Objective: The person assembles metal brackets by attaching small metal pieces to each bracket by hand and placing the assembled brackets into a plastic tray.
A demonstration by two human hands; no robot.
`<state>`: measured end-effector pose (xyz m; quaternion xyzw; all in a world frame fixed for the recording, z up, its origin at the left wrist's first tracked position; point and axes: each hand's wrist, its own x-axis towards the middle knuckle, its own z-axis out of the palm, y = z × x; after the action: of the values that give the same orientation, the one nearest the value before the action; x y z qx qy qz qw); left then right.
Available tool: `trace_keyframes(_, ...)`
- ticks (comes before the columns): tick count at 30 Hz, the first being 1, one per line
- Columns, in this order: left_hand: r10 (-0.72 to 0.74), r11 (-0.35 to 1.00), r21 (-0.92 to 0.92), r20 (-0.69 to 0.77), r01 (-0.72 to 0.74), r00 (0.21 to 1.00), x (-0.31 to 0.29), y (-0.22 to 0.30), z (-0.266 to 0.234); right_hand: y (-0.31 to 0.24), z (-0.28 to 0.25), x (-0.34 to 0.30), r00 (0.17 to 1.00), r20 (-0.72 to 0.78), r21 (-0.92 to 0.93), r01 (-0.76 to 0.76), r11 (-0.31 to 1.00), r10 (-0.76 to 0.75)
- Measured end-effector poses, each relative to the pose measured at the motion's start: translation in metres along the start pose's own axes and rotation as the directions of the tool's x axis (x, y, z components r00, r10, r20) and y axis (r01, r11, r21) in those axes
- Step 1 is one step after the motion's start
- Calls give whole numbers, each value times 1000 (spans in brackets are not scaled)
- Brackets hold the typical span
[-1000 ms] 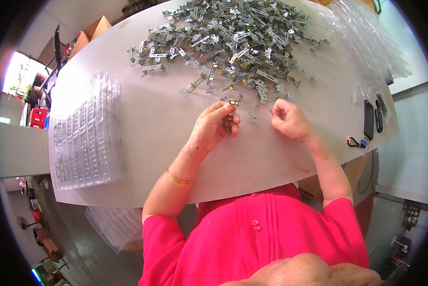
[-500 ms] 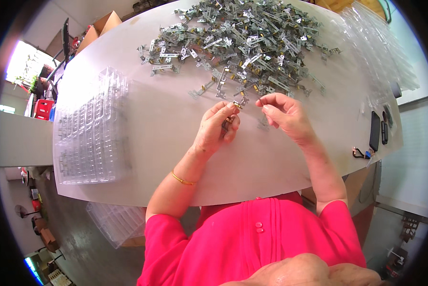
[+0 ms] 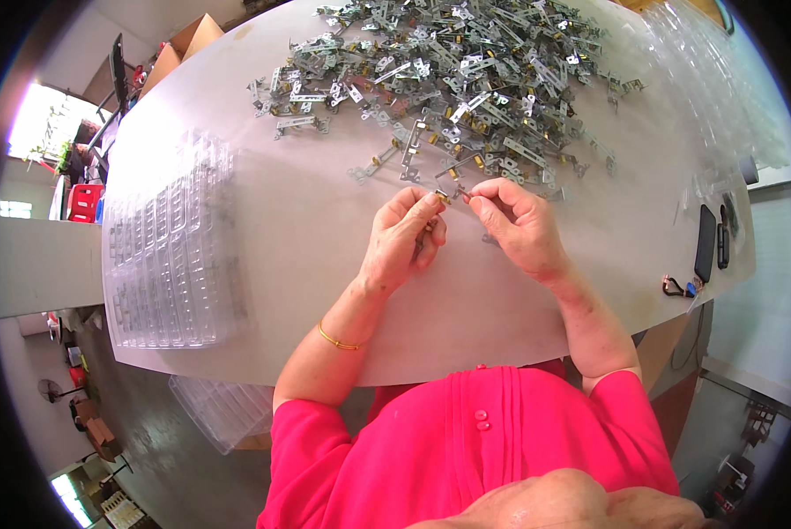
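Observation:
In front of me, my left hand point(image 3: 404, 234) is closed, pinching a small metal bracket with a brass-coloured piece point(image 3: 442, 197) between thumb and forefinger. More metal parts seem tucked under its curled fingers, mostly hidden. Close on its right, my right hand point(image 3: 523, 231) pinches a small dark metal piece point(image 3: 464, 194) at the fingertips, nearly touching the bracket; its exact kind is too small to tell. Just beyond both hands spreads a big pile of silvery metal brackets point(image 3: 466, 79), some with brass-coloured bits. One long bracket point(image 3: 411, 152) lies at the pile's near edge.
Clear plastic trays with moulded compartments point(image 3: 170, 256) are stacked on the table's left. Clear plastic packaging point(image 3: 708, 97) lies at the far right. Along the right edge are a flat black object point(image 3: 705, 245), a slim black tool point(image 3: 723, 240) and a small blue-and-black item point(image 3: 681, 287).
My right hand has moved slightly left and its fingertips have come up to the bracket in my left hand. The left hand keeps its pinch in nearly the same place.

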<state>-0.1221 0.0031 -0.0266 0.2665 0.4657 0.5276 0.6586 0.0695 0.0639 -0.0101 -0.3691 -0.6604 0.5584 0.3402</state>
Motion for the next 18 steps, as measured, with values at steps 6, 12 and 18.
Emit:
trace_keyframes(6, 50, 993, 111, -27, -47, 998, -4, 0, 6, 3, -4, -3, 999, 4, -53, 51, 997, -51)
trace_keyframes(12, 172, 941, 304, -37, -153, 984, -8, -3, 15, -6, -1, -10, 1000, -20, 19, 4, 1000, -4)
trace_keyframes(18, 379, 791, 502, 48, -350, 924, -8, -17, 12, -8, 1, -11, 995, 78, 121, -70, 990, 60)
